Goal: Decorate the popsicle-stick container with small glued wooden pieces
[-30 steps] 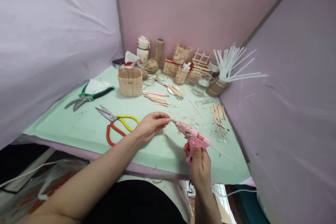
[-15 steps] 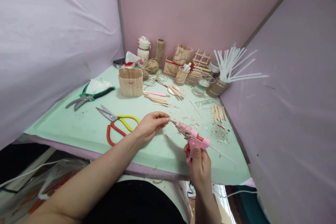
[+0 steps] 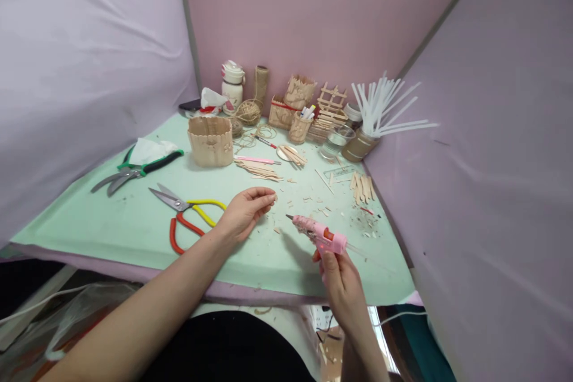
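My right hand (image 3: 341,277) is wrapped round the handle of a pink hot glue gun (image 3: 320,234), whose nozzle points left and whose clear glue stick juts from the back. A small light glows on its body. To the left of the nozzle and apart from it, my left hand (image 3: 248,210) pinches a tiny pale piece (image 3: 274,197) between thumb and forefinger, too small to name. Beside my left forearm lie scissors (image 3: 188,209) with one red and one yellow handle loop. An oval wooden-stick container (image 3: 210,142) stands upright beyond them.
Garden pruners (image 3: 134,170) lie at the left by a white tissue. Flat wooden sticks (image 3: 258,171) and a pink pen-like tool (image 3: 257,160) lie mid-table. At the back stand a bottle (image 3: 233,89), twine (image 3: 249,112), a water bowl (image 3: 336,142) and a jar of glue sticks (image 3: 360,144).
The glue gun's nozzle has come away from the small piece in my left hand, leaving a gap between them. The whole view has shifted slightly.
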The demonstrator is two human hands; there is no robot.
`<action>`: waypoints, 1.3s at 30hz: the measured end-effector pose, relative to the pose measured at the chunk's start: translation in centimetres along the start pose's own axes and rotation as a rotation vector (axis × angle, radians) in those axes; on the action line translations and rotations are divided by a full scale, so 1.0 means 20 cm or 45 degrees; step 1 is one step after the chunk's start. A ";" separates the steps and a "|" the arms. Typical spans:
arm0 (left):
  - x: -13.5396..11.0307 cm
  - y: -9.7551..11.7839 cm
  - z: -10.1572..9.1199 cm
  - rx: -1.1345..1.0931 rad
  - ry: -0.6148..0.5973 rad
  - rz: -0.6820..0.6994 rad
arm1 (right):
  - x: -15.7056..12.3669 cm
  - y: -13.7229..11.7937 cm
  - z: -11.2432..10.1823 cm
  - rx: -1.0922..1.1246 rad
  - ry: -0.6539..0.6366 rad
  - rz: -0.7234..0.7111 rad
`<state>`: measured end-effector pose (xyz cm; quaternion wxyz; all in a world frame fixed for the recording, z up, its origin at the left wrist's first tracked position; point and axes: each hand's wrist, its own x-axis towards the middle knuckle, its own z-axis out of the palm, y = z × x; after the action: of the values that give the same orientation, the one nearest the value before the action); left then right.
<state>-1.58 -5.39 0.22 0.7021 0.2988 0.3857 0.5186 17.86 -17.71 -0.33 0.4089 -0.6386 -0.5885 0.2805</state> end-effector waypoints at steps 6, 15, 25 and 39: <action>0.00 0.01 0.00 -0.028 0.026 -0.032 | 0.09 0.19 -0.23 -0.859 0.286 0.009; 0.01 -0.01 0.01 0.059 0.021 -0.038 | 0.23 0.16 -0.33 -1.228 0.376 0.101; -0.01 -0.01 0.01 0.226 0.010 0.055 | 0.68 0.07 -0.13 -1.041 -0.073 0.079; -0.02 -0.01 0.02 0.234 0.026 0.031 | 0.60 -0.03 -0.06 -0.358 0.026 0.102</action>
<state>-1.20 -5.84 0.44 0.6614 0.3616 0.4350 0.4926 20.30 -6.14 2.28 0.3099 -0.7152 -0.5919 0.2049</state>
